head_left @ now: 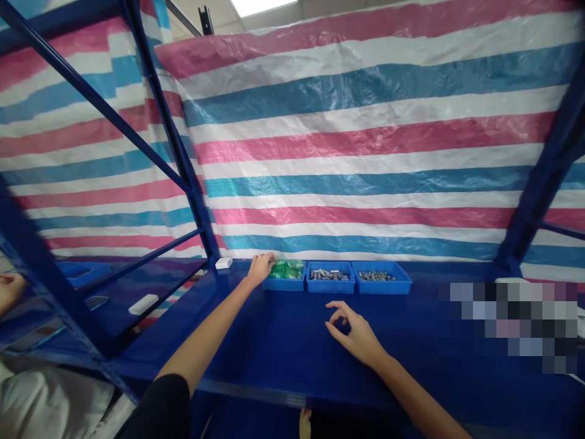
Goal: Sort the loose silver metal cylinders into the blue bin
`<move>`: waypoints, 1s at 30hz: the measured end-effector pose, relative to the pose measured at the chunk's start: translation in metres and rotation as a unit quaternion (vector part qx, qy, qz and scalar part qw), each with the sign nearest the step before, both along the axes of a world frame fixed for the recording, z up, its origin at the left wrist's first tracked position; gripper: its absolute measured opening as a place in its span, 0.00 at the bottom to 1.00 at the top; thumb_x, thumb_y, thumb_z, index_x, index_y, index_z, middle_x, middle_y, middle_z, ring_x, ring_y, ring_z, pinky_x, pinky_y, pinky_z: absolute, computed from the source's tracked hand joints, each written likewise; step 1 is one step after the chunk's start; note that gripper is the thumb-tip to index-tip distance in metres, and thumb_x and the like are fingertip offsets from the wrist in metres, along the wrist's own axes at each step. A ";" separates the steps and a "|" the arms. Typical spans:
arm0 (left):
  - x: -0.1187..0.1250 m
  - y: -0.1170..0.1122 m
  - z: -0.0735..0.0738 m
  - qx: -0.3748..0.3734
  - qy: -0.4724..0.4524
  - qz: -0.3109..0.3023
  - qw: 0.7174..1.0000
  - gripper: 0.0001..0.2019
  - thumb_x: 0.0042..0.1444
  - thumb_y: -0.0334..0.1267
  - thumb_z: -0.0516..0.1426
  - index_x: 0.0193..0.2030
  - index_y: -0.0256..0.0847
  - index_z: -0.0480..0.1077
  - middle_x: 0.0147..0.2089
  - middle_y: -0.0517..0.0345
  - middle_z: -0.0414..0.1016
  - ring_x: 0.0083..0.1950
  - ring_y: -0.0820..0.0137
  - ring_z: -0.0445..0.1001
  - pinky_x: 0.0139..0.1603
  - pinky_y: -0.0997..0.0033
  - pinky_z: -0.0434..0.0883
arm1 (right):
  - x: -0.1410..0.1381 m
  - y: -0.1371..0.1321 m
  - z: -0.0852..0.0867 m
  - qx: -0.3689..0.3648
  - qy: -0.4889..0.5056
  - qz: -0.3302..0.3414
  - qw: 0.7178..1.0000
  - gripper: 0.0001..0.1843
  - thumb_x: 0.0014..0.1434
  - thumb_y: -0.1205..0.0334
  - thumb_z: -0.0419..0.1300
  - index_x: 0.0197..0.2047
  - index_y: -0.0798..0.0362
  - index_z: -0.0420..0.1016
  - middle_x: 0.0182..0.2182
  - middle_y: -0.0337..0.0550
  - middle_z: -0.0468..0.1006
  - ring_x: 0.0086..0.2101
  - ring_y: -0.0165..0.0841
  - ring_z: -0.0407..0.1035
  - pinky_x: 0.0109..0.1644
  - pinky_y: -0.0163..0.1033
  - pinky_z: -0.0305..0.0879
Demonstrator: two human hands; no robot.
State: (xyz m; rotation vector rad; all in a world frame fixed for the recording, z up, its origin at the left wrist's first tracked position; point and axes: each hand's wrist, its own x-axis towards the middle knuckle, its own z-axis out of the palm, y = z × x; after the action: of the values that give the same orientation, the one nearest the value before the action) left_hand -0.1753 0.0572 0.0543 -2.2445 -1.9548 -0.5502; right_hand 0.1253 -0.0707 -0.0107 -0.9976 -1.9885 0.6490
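Observation:
My left hand (262, 268) reaches to the left end of a row of blue bins, at the edge of the bin (286, 285) of green plastic packets (284, 269). Its fingers are curled together beside the packets, and what they hold, if anything, is hidden. Above the blue shelf, in front of the bins, hovers my right hand (351, 332) with thumb and fingers curved apart and nothing between them. The middle bin (331, 288) holds short metal cylinders (329, 275). Small metal parts (375, 277) lie in the right bin (403, 285).
A small white box (223, 263) sits at the shelf's back left corner. Blue uprights (169, 122) frame both sides, with a striped sheet (365, 152) behind. Another person's hand (11, 291) shows at far left, near a white object (143, 304). A blurred-out patch (516, 317) covers the right.

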 end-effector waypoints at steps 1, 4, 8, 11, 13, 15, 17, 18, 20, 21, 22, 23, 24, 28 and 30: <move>0.000 0.000 0.001 -0.009 0.012 0.001 1.000 0.09 0.57 0.35 0.50 0.38 0.42 0.72 0.42 0.56 0.77 0.47 0.64 0.71 0.51 0.62 0.60 | 0.000 0.000 0.000 -0.001 -0.002 0.002 1.000 0.17 0.56 0.57 0.53 0.49 0.46 0.63 0.30 0.36 0.75 0.33 0.31 0.69 0.40 0.37 0.64; 0.000 0.000 0.002 -0.031 0.042 0.007 0.999 0.14 0.60 0.43 0.48 0.38 0.44 0.73 0.41 0.54 0.76 0.48 0.60 0.69 0.52 0.56 0.58 | 0.000 -0.001 0.002 -0.004 -0.007 0.011 1.000 0.16 0.56 0.58 0.53 0.49 0.46 0.63 0.30 0.36 0.75 0.32 0.31 0.69 0.40 0.37 0.64; 0.008 -0.005 -0.005 -0.024 0.062 0.045 0.997 0.19 0.60 0.49 0.45 0.44 0.44 0.72 0.48 0.47 0.71 0.53 0.53 0.63 0.54 0.48 0.54 | 0.000 -0.001 0.003 -0.008 -0.016 0.017 1.000 0.17 0.55 0.60 0.53 0.49 0.46 0.64 0.30 0.36 0.75 0.33 0.31 0.69 0.40 0.38 0.64; 0.029 -0.019 -0.012 0.062 0.078 0.078 0.992 0.21 0.61 0.48 0.44 0.54 0.41 0.65 0.54 0.43 0.64 0.55 0.54 0.60 0.54 0.49 0.54 | 0.001 -0.001 0.003 -0.009 -0.023 0.017 1.000 0.17 0.55 0.60 0.53 0.49 0.46 0.64 0.30 0.36 0.75 0.33 0.31 0.69 0.40 0.37 0.64; 0.050 -0.036 -0.018 0.115 0.063 0.073 0.989 0.23 0.61 0.47 0.44 0.58 0.38 0.60 0.55 0.41 0.60 0.55 0.54 0.59 0.53 0.53 0.56 | 0.001 -0.001 0.002 -0.008 -0.032 0.015 0.999 0.17 0.56 0.60 0.53 0.49 0.46 0.64 0.30 0.36 0.75 0.33 0.31 0.69 0.40 0.37 0.64; 0.075 -0.058 -0.027 0.139 0.040 0.021 0.989 0.20 0.62 0.45 0.43 0.56 0.38 0.60 0.55 0.42 0.60 0.56 0.56 0.57 0.53 0.55 0.56 | 0.001 0.000 0.001 -0.005 -0.047 0.014 0.999 0.15 0.56 0.60 0.53 0.48 0.46 0.65 0.30 0.36 0.75 0.34 0.32 0.68 0.40 0.37 0.64; 0.101 -0.081 -0.038 0.122 0.029 -0.072 0.990 0.17 0.62 0.42 0.43 0.54 0.42 0.61 0.54 0.47 0.60 0.55 0.59 0.58 0.53 0.57 0.57 | 0.000 0.002 -0.001 0.007 -0.066 0.017 0.998 0.12 0.56 0.62 0.52 0.44 0.46 0.67 0.30 0.36 0.75 0.35 0.32 0.68 0.40 0.38 0.63; 0.112 -0.093 -0.045 0.092 0.029 -0.124 0.988 0.15 0.62 0.40 0.43 0.51 0.43 0.62 0.53 0.49 0.61 0.53 0.61 0.59 0.52 0.59 0.58 | 0.000 0.002 -0.003 0.017 -0.077 0.019 0.997 0.10 0.56 0.63 0.52 0.41 0.47 0.68 0.31 0.37 0.75 0.35 0.32 0.67 0.41 0.38 0.63; 0.131 -0.111 -0.057 0.021 0.018 -0.202 0.979 0.12 0.60 0.35 0.44 0.47 0.43 0.64 0.49 0.52 0.63 0.48 0.65 0.63 0.49 0.63 0.60 | 0.001 0.003 -0.005 0.039 -0.103 0.020 0.994 0.06 0.55 0.65 0.53 0.35 0.48 0.69 0.33 0.39 0.74 0.37 0.33 0.67 0.42 0.39 0.62; 0.138 -0.119 -0.063 -0.004 0.004 -0.211 0.978 0.12 0.59 0.31 0.44 0.46 0.43 0.64 0.47 0.53 0.64 0.46 0.67 0.63 0.47 0.64 0.61 | 0.002 0.003 -0.006 0.048 -0.116 0.019 0.992 0.05 0.54 0.65 0.53 0.33 0.49 0.69 0.34 0.39 0.74 0.38 0.34 0.66 0.43 0.40 0.61; 0.143 -0.124 -0.067 -0.015 -0.013 -0.202 0.979 0.13 0.58 0.29 0.44 0.47 0.43 0.63 0.46 0.53 0.65 0.46 0.67 0.64 0.46 0.65 0.62 | 0.003 0.003 -0.006 0.053 -0.127 0.016 0.990 0.04 0.54 0.65 0.54 0.32 0.49 0.69 0.36 0.40 0.73 0.39 0.35 0.66 0.44 0.41 0.60; 0.146 -0.129 -0.069 -0.019 -0.028 -0.191 0.981 0.14 0.58 0.28 0.44 0.48 0.42 0.63 0.46 0.53 0.65 0.46 0.67 0.63 0.46 0.65 0.62 | 0.004 0.002 -0.007 0.054 -0.136 0.012 0.989 0.04 0.54 0.65 0.54 0.33 0.49 0.69 0.37 0.40 0.73 0.41 0.35 0.65 0.45 0.42 0.60; 0.148 -0.132 -0.071 -0.017 -0.040 -0.171 0.984 0.14 0.58 0.27 0.43 0.48 0.42 0.63 0.46 0.53 0.64 0.46 0.66 0.63 0.46 0.65 0.62 | 0.005 0.000 -0.007 0.052 -0.141 0.009 0.989 0.05 0.54 0.65 0.55 0.35 0.48 0.70 0.39 0.41 0.72 0.42 0.36 0.65 0.45 0.43 0.59; 0.151 -0.142 -0.071 -0.006 -0.028 -0.105 0.994 0.12 0.59 0.29 0.43 0.44 0.42 0.64 0.45 0.54 0.65 0.46 0.65 0.63 0.46 0.62 0.62 | 0.008 -0.005 -0.009 0.059 -0.165 -0.004 0.985 0.09 0.56 0.62 0.53 0.42 0.46 0.69 0.44 0.43 0.70 0.46 0.37 0.64 0.48 0.45 0.58; 0.155 -0.146 -0.072 -0.004 -0.002 -0.091 0.996 0.12 0.58 0.28 0.45 0.44 0.42 0.64 0.45 0.53 0.64 0.46 0.64 0.62 0.46 0.62 0.63 | 0.008 -0.007 -0.012 0.079 -0.183 -0.011 0.980 0.11 0.58 0.62 0.51 0.44 0.46 0.67 0.45 0.44 0.69 0.47 0.38 0.63 0.50 0.46 0.58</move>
State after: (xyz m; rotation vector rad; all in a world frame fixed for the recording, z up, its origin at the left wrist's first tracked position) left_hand -0.0204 -0.0890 -0.0180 -2.4432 -1.7686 -0.5679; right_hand 0.1331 -0.0775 -0.0225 -1.0985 -2.3030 0.3007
